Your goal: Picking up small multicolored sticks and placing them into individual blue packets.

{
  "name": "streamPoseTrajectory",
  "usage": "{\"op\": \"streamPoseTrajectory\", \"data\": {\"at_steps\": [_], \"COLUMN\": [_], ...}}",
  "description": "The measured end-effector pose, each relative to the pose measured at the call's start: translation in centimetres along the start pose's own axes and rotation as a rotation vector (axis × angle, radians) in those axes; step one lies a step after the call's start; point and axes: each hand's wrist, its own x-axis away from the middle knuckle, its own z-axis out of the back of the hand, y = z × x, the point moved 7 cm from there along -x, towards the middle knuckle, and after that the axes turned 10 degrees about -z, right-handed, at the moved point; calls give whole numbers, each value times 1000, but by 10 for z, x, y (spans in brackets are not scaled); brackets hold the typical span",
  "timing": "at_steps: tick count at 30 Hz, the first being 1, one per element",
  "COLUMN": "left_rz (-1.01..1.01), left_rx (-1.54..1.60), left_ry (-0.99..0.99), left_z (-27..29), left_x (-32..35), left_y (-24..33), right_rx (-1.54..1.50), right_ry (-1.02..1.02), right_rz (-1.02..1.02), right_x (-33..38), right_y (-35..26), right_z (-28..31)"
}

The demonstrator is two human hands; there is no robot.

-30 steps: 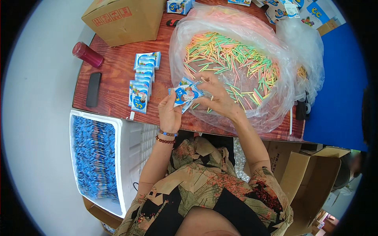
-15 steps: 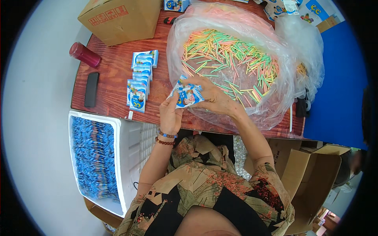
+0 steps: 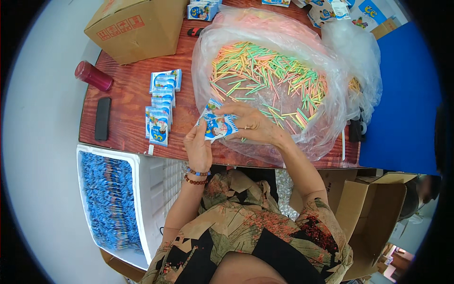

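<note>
Both my hands are on small blue-and-white packets above the table's front edge. My left hand pinches the packet at its left side. Across from it, my right hand grips the right and upper part, its fingers bent over the wrapper. A second packet end sticks up behind, so there may be two. Just beyond my right hand lies a large clear plastic bag, opened wide, with many thin pink, yellow and green sticks inside. Left of my hands, several like packets lie overlapped in a column.
A cardboard box stands at the back left, near a dark red lidded jar and a black oblong object. At the lower left, a white foam box holds rows of blue packets. An open carton is at the lower right.
The view has shifted, so the table's things sit slightly lower and further left. The held packet is turned more upright, and my right fingers have spread across its top.
</note>
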Motion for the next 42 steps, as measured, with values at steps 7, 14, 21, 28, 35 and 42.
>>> {"op": "streamPoseTrajectory", "data": {"at_steps": [7, 14, 21, 28, 35, 42], "left_rz": [-83, -47, -41, -20, -26, -17], "left_rx": [71, 88, 85, 99, 99, 92], "left_ry": [5, 57, 30, 21, 33, 34], "left_z": [20, 17, 14, 17, 18, 22], "left_x": [-7, -1, -4, -3, -2, -2], "left_y": [16, 17, 18, 14, 16, 13], "right_rx": [253, 974, 1117, 1171, 1175, 1190], "right_ry": [377, 405, 259, 281, 320, 242], "right_rz": [-432, -222, -237, -252, -232, -314], "right_x": [-18, -58, -75, -75, -74, -77], "right_y": [111, 150, 172, 174, 170, 179], "right_z": [97, 129, 124, 120, 118, 115]}}
